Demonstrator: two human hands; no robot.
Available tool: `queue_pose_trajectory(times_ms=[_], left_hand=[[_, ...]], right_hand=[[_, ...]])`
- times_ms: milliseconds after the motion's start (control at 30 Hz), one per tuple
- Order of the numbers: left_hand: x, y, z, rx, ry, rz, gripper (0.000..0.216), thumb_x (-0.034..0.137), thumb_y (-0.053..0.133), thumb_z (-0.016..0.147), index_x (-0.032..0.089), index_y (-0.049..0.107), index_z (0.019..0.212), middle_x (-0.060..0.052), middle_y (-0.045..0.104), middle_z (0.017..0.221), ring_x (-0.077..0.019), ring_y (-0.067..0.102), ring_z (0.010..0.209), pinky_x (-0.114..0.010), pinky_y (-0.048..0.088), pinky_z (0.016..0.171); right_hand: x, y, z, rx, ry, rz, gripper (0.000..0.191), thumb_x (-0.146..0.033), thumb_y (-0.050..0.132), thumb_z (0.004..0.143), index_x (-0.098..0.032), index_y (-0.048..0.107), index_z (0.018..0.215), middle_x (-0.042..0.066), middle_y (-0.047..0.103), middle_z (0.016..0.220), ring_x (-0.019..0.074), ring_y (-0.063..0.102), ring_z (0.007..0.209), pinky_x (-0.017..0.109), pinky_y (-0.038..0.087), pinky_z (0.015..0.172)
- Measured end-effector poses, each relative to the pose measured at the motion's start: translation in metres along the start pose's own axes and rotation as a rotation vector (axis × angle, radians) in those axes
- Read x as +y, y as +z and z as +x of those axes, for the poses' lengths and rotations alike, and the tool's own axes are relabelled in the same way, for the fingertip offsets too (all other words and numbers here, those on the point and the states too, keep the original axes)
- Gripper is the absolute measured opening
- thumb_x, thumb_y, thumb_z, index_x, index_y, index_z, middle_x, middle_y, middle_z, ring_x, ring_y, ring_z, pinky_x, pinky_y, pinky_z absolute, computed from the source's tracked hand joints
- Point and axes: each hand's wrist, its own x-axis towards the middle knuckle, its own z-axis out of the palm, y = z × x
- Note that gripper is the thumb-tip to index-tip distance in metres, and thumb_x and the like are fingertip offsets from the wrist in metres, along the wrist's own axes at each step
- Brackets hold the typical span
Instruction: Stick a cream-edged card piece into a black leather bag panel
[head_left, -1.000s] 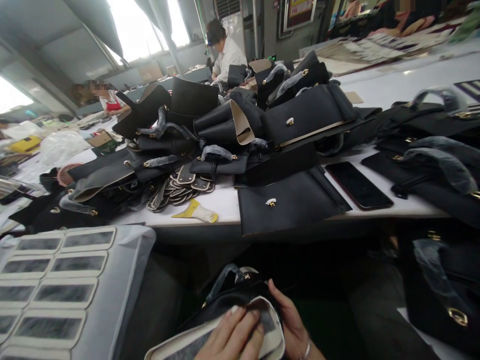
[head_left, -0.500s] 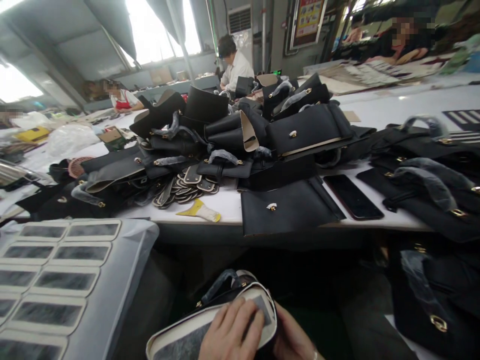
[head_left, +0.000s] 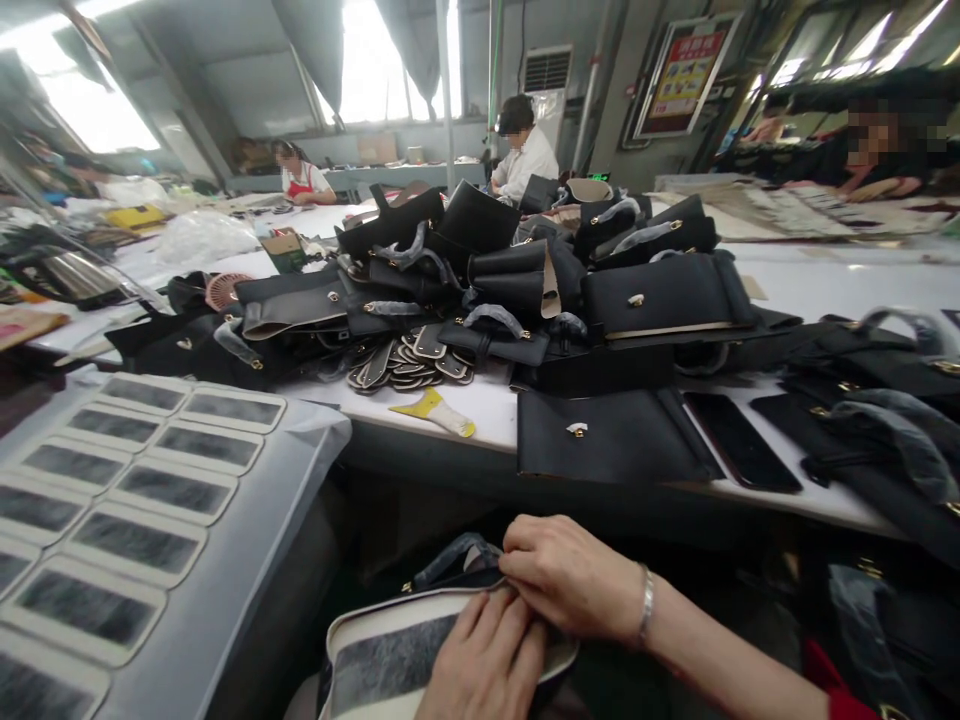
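A heap of black bags (head_left: pixel 525 290) crowds the worktop (head_left: pixel 825 275); below its near edge, on the person's lap, a cream-edged panel (head_left: pixel 390 655) lies over a bag (head_left: pixel 450 565). The panel could slide askew or crease if pressure is uneven, since it rests loosely. The left hand (head_left: pixel 487 660) lies flat, fingers extended, pressing it; the right hand (head_left: pixel 570 580) curls, pinching its far edge.

White worktable (head_left: pixel 487 415): heaped black handbags (head_left: pixel 525 290), flat black flap panel (head_left: pixel 611 450), phone (head_left: pixel 742 443), yellow scraper (head_left: pixel 435 410), tab pieces (head_left: pixel 409 360).
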Motion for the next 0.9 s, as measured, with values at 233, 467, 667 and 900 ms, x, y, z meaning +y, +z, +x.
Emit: queue_pose_trajectory(times_ms=[233, 467, 667, 900], left_hand=[[0.008, 0.006, 0.008, 0.101, -0.137, -0.067, 0.041, 0.031, 0.024, 0.103, 0.020, 0.063, 0.099, 0.001, 0.069, 0.098, -0.0160, 0.062, 0.090, -0.028, 0.045, 0.087], [0.008, 0.005, 0.002, 0.096, -0.142, -0.123, 0.036, 0.025, 0.027, 0.103, 0.019, 0.061, 0.096, 0.001, 0.063, 0.080, -0.0152, 0.063, 0.077, -0.027, 0.048, 0.091], [0.003, 0.006, -0.003, 0.005, -0.142, -0.233, 0.022, 0.026, 0.038, 0.101, 0.021, 0.059, 0.093, 0.002, 0.067, 0.087, -0.0142, 0.066, 0.083, -0.027, 0.049, 0.094], [-0.009, -0.014, 0.007, -0.199, -0.140, -0.402, 0.027, 0.037, 0.060, 0.091, 0.023, 0.058, 0.113, 0.004, 0.069, 0.112, -0.0152, 0.064, 0.101, -0.025, 0.050, 0.090]], right_hand=[[0.009, 0.007, 0.020, -0.030, 0.037, 0.056, 0.017, -0.008, 0.050, 0.084, -0.012, 0.067, 0.083, 0.005, 0.064, 0.077, 0.0137, 0.056, 0.069, 0.023, 0.043, 0.065], [0.007, 0.004, 0.033, -0.140, -0.059, 0.189, 0.005, -0.018, 0.068, 0.077, -0.017, 0.072, 0.079, 0.002, 0.063, 0.078, 0.0133, 0.057, 0.069, 0.022, 0.041, 0.062], [0.014, 0.016, 0.043, -0.119, -0.071, 0.299, 0.013, -0.009, 0.057, 0.071, -0.016, 0.060, 0.060, 0.000, 0.053, 0.066, 0.0116, 0.043, 0.059, 0.025, 0.033, 0.057], [0.015, 0.020, 0.043, 0.125, 0.292, 0.772, 0.024, -0.029, 0.054, 0.079, -0.015, 0.060, 0.061, 0.001, 0.055, 0.057, 0.0126, 0.047, 0.052, 0.026, 0.037, 0.053]])
